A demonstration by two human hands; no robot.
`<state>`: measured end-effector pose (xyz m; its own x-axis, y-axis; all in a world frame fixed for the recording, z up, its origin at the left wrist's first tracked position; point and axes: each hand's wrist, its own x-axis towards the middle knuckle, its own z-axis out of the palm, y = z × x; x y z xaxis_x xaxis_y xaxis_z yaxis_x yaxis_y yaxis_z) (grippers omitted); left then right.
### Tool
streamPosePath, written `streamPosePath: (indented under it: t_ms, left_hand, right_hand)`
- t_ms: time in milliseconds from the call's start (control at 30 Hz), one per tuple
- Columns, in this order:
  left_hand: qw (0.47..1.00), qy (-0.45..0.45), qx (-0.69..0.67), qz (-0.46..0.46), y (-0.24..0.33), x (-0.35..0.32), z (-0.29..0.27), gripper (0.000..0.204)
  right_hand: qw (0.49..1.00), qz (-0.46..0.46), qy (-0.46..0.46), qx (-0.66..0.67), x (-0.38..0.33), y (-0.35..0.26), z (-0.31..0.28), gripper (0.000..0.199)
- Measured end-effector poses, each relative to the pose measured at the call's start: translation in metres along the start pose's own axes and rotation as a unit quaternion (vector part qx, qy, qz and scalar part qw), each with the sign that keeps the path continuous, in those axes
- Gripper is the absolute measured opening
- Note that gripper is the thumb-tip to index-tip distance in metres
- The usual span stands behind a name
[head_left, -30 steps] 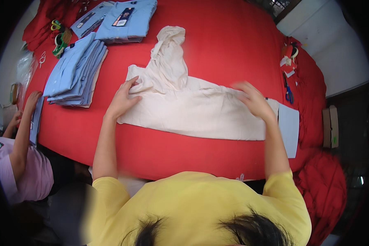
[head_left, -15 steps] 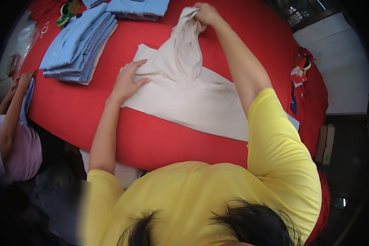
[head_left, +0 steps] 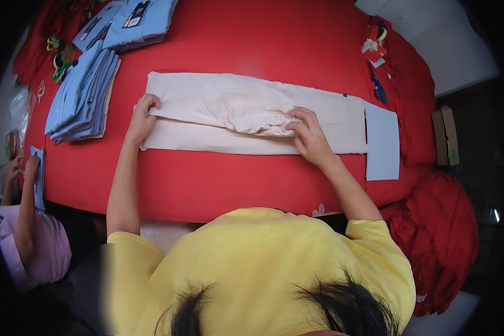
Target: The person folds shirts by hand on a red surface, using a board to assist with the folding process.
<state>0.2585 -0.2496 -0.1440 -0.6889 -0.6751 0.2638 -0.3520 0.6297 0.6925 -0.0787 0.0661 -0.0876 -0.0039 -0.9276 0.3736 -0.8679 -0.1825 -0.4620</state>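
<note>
Cream garment (head_left: 229, 112) pinned by both hands beside pale-blue card (head_left: 382, 143).

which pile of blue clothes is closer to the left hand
The fanned blue stack at the table's left edge is closer to the left hand; the other blue pile lies farther up.

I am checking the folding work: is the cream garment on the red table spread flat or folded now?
Folded. The cream garment forms a long band with a layer doubled over it; left hand and right hand press it.
</note>
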Motion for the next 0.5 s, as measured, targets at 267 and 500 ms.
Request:
streamPosePath:
  t_ms: [267, 500]
  left_hand:
    - [0.962, -0.095, 0.254, 0.025, 0.094, 0.007, -0.018, 0.020]
    - [0.962, -0.010, 0.104, 0.251, 0.199, 0.012, 0.124, 0.043]
  right_hand:
    - [0.932, 0.280, 0.191, -0.128, -0.086, 0.041, -0.028, 0.028]
    - [0.740, 0.608, 0.150, -0.245, -0.139, 0.054, -0.064, 0.058]
